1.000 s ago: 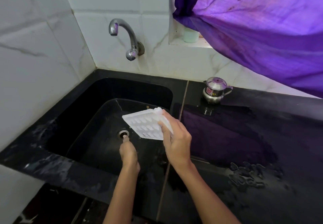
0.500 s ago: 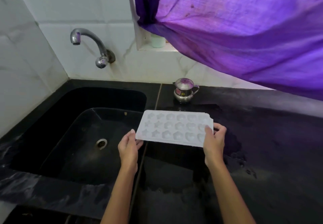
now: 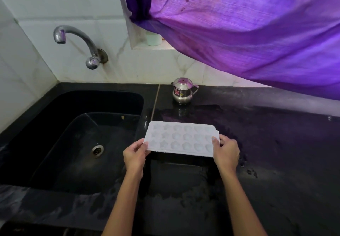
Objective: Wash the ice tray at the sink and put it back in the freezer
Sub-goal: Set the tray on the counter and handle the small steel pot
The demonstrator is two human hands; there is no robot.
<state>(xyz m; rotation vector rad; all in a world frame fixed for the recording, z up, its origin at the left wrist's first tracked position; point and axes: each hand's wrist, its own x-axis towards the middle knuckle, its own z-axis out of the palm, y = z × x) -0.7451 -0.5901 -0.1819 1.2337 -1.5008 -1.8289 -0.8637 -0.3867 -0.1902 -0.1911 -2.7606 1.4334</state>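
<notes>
A white ice tray (image 3: pixel 181 138) with star and round moulds is held level above the wet black counter, just right of the sink. My left hand (image 3: pixel 135 153) pinches its near-left corner, thumb on top. My right hand (image 3: pixel 225 152) grips its right end, thumb on the rim and fingers underneath. The moulds face up. The black sink (image 3: pixel 60 162) with its metal drain (image 3: pixel 97 150) lies to the left. No freezer is in view.
A curved metal tap (image 3: pixel 77 42) juts from the tiled wall above the sink, no water running. A small steel pot (image 3: pixel 183 93) stands at the back of the counter (image 3: pixel 276 162). A purple curtain (image 3: pixel 248 24) hangs over the right. A pale cup (image 3: pixel 154 39) sits on the ledge.
The tray came out of the sink and turned level over the counter. My left hand left the drain and took the tray's left corner; now both hands hold it, slightly further right.
</notes>
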